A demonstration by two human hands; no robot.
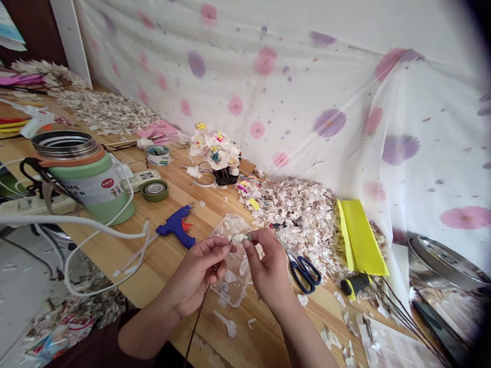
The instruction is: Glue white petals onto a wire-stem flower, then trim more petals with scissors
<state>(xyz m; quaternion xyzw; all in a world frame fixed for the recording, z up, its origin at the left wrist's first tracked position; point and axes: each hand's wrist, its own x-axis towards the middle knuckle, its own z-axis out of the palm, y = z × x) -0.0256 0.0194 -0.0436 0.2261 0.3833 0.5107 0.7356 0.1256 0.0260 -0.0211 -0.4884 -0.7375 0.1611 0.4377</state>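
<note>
My left hand is closed, pinching a thin dark stem that hangs down below the fingers. At its upper end a small white petal bud sits between both hands. The fingertips of my right hand pinch the petal of this bud from the other side. Under the hands stands a clear plastic tray with pale petals in it. Close to my right wrist lie dark-blue-handled scissors. A blue glue gun rests left of my left hand.
A large pile of dried petals lies behind the hands. Finished white flowers stand in a black pot. A green tumbler and looping white cable occupy the left. Yellow paper and a yellow-black tool handle are right.
</note>
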